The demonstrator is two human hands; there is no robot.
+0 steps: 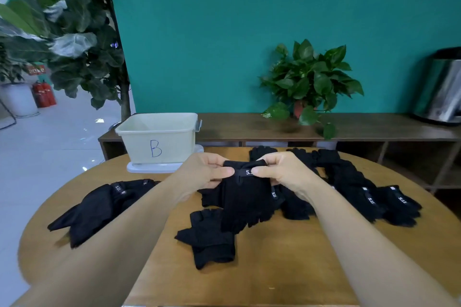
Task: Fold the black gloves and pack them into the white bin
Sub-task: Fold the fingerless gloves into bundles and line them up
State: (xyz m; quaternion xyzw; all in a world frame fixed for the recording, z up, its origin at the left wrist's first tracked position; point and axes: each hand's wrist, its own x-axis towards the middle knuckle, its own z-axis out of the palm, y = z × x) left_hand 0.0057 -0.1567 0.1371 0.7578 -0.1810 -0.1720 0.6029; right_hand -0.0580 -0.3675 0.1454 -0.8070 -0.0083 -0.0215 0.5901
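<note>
A black glove (pixel 245 203) hangs above the middle of the round wooden table (pixel 287 269), cuff up and fingers down. My left hand (pixel 204 173) pinches the cuff's left side and my right hand (pixel 282 172) pinches its right side, thumbs on the labelled strap. Another black glove (pixel 209 239) lies flat just below it. A heap of black gloves (pixel 97 207) sits at the left, and several more gloves (pixel 361 189) are spread at the right. The white bin (pixel 159 139), marked with a blue B, stands on its lid at the table's far left; I see nothing inside it.
Behind the table runs a low wooden shelf (pixel 361 129) carrying a potted plant (pixel 306 87) and a steel urn (pixel 444 87) at the far right. A tall leafy plant (pixel 69 40) stands at the left, with open floor beside the table.
</note>
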